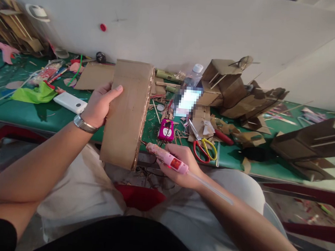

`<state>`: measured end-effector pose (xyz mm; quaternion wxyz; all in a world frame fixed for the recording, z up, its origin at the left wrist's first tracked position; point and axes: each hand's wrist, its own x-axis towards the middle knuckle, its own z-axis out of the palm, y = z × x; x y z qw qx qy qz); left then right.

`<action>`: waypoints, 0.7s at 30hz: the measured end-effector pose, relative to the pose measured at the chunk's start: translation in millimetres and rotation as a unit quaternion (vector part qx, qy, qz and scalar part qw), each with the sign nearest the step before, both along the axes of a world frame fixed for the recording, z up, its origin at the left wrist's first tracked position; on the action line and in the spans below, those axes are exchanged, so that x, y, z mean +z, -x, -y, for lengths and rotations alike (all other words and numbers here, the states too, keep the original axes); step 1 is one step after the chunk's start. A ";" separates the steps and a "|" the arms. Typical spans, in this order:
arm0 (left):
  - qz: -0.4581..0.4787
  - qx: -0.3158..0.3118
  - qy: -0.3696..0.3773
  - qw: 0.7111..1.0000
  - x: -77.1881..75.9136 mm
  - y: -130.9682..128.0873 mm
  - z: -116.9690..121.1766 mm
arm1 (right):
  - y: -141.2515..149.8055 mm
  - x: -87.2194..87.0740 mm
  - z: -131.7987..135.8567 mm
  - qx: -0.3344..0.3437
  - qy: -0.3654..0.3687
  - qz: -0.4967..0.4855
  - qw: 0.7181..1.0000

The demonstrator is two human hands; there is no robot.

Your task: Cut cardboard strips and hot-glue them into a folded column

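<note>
In the head view, my left hand (100, 102) grips the left side of a flat brown cardboard piece (126, 114), thumb lying across its face. The piece is held upright over my lap at the table's front edge. My right hand (180, 165) is wrapped round a pink hot glue gun (166, 157), with a clear glue stick (211, 188) running out of its back end along my forearm. The nozzle points left and is at the lower right edge of the cardboard; whether it touches cannot be told.
Scissors (202, 142) with red and yellow handles, a pink case (166, 130) and a lit phone (187, 102) lie on the green table (93, 134). Built cardboard structures (237, 92) stand at the right. A white power bank (70, 102) and green cloth (38, 92) are at the left.
</note>
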<state>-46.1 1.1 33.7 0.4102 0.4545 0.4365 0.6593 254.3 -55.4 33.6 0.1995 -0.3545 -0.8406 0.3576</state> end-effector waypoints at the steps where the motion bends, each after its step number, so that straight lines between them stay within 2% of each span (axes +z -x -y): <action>1: -0.001 -0.002 0.005 1.000 0.2 -0.2 0.2 | -0.4 0.2 0.0 0.002 -0.004 -0.001 1.000; 9: -0.008 -0.038 0.027 0.999 -3.1 -5.9 2.6 | -4.0 -3.1 -1.3 0.007 -0.042 -0.011 0.999; 17: -0.002 -0.046 0.029 0.999 -4.6 -11.0 5.3 | -4.0 -3.6 -1.9 -0.019 -0.005 -0.025 0.999; 21: 0.003 -0.046 0.033 0.998 -5.0 -12.5 5.4 | -3.3 -3.5 -2.2 -0.031 -0.006 -0.065 0.997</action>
